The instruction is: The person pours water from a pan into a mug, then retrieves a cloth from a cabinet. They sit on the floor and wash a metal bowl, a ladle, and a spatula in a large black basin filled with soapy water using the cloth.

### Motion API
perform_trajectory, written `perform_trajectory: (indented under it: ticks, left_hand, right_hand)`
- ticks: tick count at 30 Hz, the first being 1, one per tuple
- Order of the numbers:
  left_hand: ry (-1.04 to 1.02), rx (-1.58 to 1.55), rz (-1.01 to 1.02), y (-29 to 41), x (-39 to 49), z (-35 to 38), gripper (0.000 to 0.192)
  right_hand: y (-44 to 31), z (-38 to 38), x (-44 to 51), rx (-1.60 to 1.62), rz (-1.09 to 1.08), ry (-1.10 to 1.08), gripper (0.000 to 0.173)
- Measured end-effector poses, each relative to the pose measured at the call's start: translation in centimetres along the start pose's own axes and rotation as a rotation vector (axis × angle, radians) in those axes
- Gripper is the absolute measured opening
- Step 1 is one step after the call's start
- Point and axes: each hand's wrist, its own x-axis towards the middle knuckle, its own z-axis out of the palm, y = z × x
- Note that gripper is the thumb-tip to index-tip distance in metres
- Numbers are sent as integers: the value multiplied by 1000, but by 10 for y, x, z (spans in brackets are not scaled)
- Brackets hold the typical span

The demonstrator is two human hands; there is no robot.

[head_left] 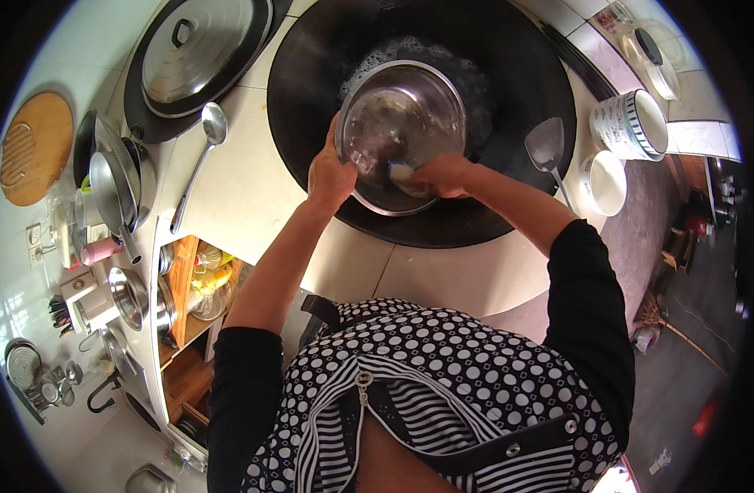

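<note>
My left hand (pixel 332 174) grips the near left rim of a stainless steel bowl (pixel 452 98), which is over a large black wok (pixel 525 68). Inside the bowl's near right side, my right hand (pixel 444 174) is closed on a small pale object (pixel 402 173) with a blue edge, partly hidden by the fingers; its kind is unclear. Wet, shiny patches show on the bowl's inner wall. Foamy water (pixel 407 48) lies in the wok beyond and around the bowl.
A metal spatula (pixel 545 146) rests at the wok's right edge, near white bowls (pixel 603 183). Left of the wok lie a long-handled ladle (pixel 214 126) and a lidded pan (pixel 198 49). Pots (pixel 108 185) stand farther left, above open shelves (pixel 182 289).
</note>
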Motion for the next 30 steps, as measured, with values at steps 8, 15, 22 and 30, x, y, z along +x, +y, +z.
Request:
perform_trajectory:
  ticks: [8, 15, 22, 30]
  left_hand:
    - [14, 11, -43, -4, 4, 7, 73]
    - [-64, 63, 15, -3, 15, -1, 82]
    - [-152, 126, -26, 9, 33, -11, 78]
    - [-77, 93, -46, -4, 21, -6, 74]
  right_hand:
    - [-54, 20, 37, 983, -205, 240, 23]
    - [-9, 8, 11, 210, -79, 32, 33]
    - [22, -1, -1, -20, 52, 37, 42]
    - [-64, 16, 39, 887, -270, 242, 25]
